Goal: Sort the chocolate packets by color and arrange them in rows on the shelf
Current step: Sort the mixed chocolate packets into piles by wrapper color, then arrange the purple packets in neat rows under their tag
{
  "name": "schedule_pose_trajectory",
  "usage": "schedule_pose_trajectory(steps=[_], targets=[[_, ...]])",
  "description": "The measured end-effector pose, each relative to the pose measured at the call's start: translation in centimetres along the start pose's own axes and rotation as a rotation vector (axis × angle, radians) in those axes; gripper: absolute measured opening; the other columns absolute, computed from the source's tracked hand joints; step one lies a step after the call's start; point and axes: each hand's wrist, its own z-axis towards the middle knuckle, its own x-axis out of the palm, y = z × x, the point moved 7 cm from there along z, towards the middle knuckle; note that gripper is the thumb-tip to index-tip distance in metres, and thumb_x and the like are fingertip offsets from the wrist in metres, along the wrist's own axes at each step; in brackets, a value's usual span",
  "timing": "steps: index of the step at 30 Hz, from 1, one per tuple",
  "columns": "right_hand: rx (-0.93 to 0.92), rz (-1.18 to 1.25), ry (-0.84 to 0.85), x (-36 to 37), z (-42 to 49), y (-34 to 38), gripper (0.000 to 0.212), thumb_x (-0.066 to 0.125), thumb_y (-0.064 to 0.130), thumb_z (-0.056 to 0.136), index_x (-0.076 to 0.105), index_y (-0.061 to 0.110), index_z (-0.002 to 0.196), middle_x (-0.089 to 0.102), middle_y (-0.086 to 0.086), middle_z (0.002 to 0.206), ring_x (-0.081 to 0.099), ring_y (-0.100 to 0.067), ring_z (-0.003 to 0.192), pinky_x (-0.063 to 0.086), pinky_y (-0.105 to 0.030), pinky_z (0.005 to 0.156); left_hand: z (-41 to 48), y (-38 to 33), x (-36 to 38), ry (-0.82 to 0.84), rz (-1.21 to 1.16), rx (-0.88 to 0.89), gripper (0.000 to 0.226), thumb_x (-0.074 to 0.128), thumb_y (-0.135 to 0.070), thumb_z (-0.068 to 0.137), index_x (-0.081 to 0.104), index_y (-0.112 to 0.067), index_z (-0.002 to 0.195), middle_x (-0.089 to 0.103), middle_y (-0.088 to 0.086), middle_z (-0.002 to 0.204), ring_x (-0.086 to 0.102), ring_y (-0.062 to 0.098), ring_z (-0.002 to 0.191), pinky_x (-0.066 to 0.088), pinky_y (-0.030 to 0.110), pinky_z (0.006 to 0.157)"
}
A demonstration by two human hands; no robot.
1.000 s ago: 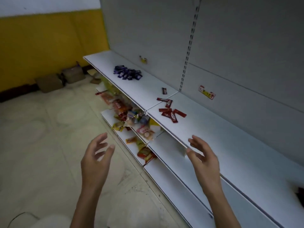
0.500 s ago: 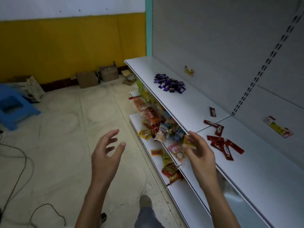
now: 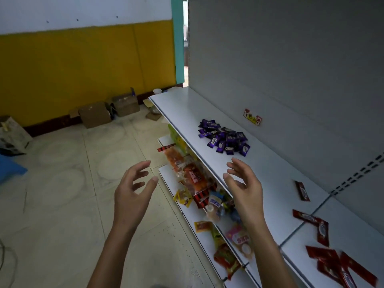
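Note:
A heap of purple chocolate packets (image 3: pixel 224 138) lies on the white upper shelf (image 3: pixel 187 113). Several red packets (image 3: pixel 332 265) are scattered on the same shelf at the lower right, with one dark red packet (image 3: pixel 302 190) lying apart near the back wall. My right hand (image 3: pixel 243 188) hovers over the shelf's front edge, just short of the purple heap, fingers spread and holding nothing. My left hand (image 3: pixel 133 192) hangs over the floor to the left of the shelf, fingers loosely spread, empty.
The lower shelf (image 3: pixel 172 183) holds mixed snack packets (image 3: pixel 193 177). Cardboard boxes (image 3: pixel 95 114) stand by the yellow wall, a blue stool (image 3: pixel 8 169) at the far left. A price label (image 3: pixel 252 117) is stuck on the grey back panel.
The view has swung left along the shelf, so the purple heap is now close and the red packets sit at the lower right. Both hands have risen toward the purple heap, still empty.

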Motion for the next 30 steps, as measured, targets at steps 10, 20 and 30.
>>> schedule_pose_trajectory(steps=[10, 20, 30], targets=[[0.005, -0.034, -0.317, 4.6, 10.8, -1.4, 0.035, 0.062, 0.009, 0.085, 0.057, 0.022, 0.117, 0.064, 0.007, 0.105, 0.061, 0.0, 0.091, 0.048, -0.01, 0.075, 18.1, 3.2, 5.7, 0.235, -0.11, 0.069, 0.027, 0.061, -0.008, 0.086, 0.061, -0.024, 0.107, 0.06, -0.017, 0.111, 0.055, -0.009, 0.097, 0.043, 0.003, 0.075], [0.066, -0.096, -0.626, 6.3, 14.9, -2.4, 0.034, 0.06, 0.004, 0.086, 0.058, 0.026, 0.112, 0.066, 0.01, 0.103, 0.06, 0.004, 0.088, 0.047, -0.009, 0.071, 29.3, 5.5, 13.7, 0.644, -0.129, 0.106, 0.029, 0.061, -0.008, 0.085, 0.06, -0.025, 0.109, 0.06, -0.013, 0.11, 0.054, -0.005, 0.098, 0.045, 0.02, 0.08], [0.152, -0.197, -0.574, 5.2, 20.2, -7.9, 0.031, 0.061, 0.004, 0.084, 0.063, 0.02, 0.111, 0.067, 0.006, 0.101, 0.061, 0.003, 0.088, 0.046, -0.007, 0.069, 34.1, 7.8, 24.1, 0.768, -0.191, 0.164, 0.026, 0.06, -0.006, 0.086, 0.063, -0.028, 0.098, 0.062, -0.015, 0.104, 0.056, -0.009, 0.091, 0.044, 0.004, 0.07]])
